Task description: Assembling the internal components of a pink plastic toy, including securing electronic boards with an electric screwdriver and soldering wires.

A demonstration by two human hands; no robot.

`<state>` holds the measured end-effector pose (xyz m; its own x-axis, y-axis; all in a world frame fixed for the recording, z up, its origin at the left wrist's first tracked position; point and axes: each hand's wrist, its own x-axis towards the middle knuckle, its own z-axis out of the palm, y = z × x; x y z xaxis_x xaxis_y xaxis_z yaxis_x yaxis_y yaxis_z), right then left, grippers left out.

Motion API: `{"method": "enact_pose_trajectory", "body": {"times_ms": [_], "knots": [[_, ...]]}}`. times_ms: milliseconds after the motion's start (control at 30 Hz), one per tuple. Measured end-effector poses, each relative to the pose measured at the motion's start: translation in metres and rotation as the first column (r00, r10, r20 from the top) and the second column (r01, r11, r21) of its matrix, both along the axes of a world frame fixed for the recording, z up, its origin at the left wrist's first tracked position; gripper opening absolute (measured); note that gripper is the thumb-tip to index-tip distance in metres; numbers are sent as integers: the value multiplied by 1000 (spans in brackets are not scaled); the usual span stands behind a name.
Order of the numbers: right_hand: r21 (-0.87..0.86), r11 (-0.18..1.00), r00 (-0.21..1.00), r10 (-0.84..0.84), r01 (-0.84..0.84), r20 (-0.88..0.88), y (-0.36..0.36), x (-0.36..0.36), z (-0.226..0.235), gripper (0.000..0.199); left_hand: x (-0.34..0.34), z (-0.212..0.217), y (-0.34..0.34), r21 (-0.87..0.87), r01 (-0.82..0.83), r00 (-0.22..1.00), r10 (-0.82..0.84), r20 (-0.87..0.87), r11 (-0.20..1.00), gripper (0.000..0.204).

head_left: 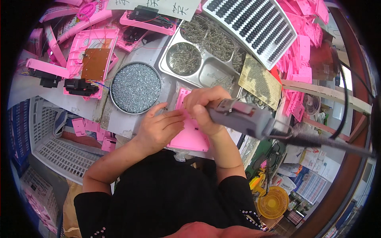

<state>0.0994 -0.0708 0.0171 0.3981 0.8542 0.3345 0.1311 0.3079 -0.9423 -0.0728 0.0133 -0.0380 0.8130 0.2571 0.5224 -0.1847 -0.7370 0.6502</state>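
Note:
My right hand (pixel 204 109) grips a grey electric screwdriver (pixel 242 117) whose cable runs off to the right. Its tip, hidden behind the fingers, points down at a pink plastic panel (pixel 190 137) lying on the bench in front of me. My left hand (pixel 158 127) rests on the panel's left side, fingers curled and pressing it down, touching the right hand's fingers. A round metal dish of small silver screws (pixel 136 87) stands just beyond my left hand.
A steel compartment tray (pixel 206 71) with screws lies behind the hands. A white slotted rack (pixel 254 23) and stacks of pink parts (pixel 301 51) fill the back right. Pink housings with a brown circuit board (pixel 93 61) lie at back left. A white crate (pixel 59 146) stands at left.

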Motion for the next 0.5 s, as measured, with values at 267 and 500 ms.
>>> {"method": "enact_pose_trajectory", "body": {"times_ms": [267, 500], "knots": [[-98, 991, 996, -87, 89, 23, 1, -5, 2, 13, 1, 1, 1, -73, -6, 1000, 7, 7, 997, 10], [207, 971, 916, 186, -117, -357, -19, -13, 69, 18, 5, 7, 4, -243, -34, 999, 39, 16, 969, 15]]}}
